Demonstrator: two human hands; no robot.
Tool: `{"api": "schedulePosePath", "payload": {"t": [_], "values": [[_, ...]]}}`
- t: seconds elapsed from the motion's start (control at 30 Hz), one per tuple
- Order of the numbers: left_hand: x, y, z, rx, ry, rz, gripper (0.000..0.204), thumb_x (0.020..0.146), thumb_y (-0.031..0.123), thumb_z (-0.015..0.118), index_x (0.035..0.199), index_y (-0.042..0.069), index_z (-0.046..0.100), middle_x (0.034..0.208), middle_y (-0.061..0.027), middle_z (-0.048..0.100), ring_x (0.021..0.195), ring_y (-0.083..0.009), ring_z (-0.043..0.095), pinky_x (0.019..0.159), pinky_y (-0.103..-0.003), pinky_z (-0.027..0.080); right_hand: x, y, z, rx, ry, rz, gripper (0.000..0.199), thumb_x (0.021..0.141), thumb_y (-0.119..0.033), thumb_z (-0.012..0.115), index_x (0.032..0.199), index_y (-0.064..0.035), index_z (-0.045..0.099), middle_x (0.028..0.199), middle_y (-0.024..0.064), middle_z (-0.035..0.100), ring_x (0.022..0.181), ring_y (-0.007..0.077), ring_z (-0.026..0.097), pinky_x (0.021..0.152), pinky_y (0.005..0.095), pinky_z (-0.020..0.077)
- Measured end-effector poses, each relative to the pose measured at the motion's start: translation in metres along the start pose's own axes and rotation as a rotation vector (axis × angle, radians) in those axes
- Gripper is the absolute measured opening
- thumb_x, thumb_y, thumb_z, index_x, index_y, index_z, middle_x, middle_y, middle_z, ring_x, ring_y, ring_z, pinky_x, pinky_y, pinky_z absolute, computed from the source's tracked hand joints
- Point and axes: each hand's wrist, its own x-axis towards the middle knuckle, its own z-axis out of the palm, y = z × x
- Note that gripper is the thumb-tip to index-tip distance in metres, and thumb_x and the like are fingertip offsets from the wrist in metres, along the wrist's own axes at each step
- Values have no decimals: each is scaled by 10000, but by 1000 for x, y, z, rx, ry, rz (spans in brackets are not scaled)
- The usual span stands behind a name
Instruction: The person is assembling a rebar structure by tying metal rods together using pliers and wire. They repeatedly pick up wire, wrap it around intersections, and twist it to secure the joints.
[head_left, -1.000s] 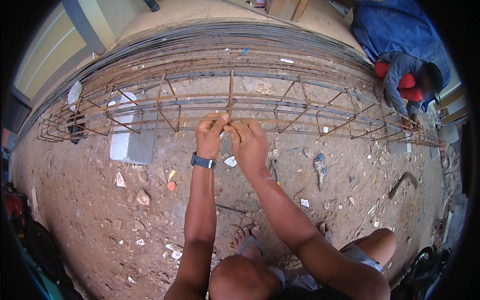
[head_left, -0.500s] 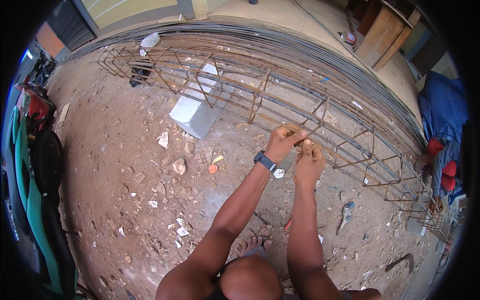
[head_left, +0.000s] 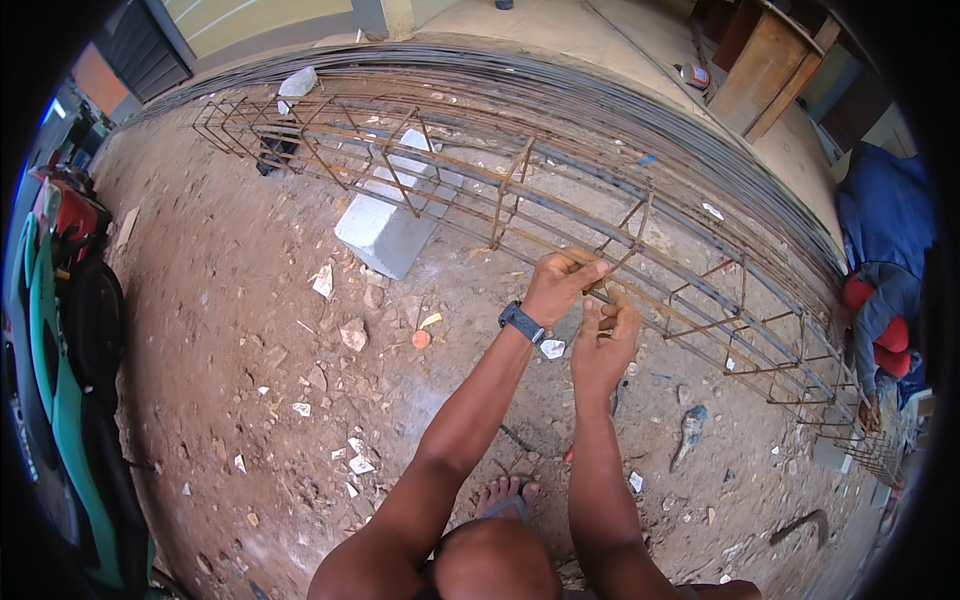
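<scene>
A long cage of rusty steel rebar (head_left: 470,168) with square stirrups runs across in front of me, from the far left to the lower right. My left hand (head_left: 562,290), with a dark watch (head_left: 522,322) on its wrist, is closed on the cage's near lower bar beside a stirrup. Just below and to the right is my right hand (head_left: 606,345), its fingers curled and thumb bent in a pinch close to the same joint. Whatever lies between those fingertips is too small to make out. The left fingers partly hide the joint.
A pale concrete block (head_left: 385,235) sits under the cage. Loose rebar (head_left: 600,110) lies along the far side. At the right edge, a co-worker (head_left: 885,320) bends at the cage's end. A teal motorbike (head_left: 60,400) stands at left; stones and tile shards litter the dirt.
My right hand has drawn slightly down and left from the joint, its fingers more curled. The left hand keeps its place on the bar. The whole view has shifted a little.
</scene>
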Motion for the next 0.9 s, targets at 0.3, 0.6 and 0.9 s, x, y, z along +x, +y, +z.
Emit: {"api": "schedulePosePath", "payload": {"t": [0.3,0.6,0.9], "values": [[3,-3,9,-39,47,-49,151,909,131,730,967,-5,700,840,-40,695,722,-90,616,649,-247,503,16,4,-1,-199,54,-287,230,984,-199,591,983,15,678,797,162,639,665,260,610,612,395,486],[4,3,6,6,80,-164,126,931,110,694,993,2,679,883,-73,696,760,-134,657,703,-269,540,21,49,-25,984,-424,968,271,973,-338,584,961,-67,596,674,-33,493,664,122,540,591,289,453],[0,1,-2,-59,27,-57,127,951,87,663,1026,-15,652,931,-107,693,821,-189,678,776,-327,559,-110,137,-120,-738,-346,588,808,743,-495,814,1267,-6,440,1190,240,524,1095,442,574,897,497,502]]}}
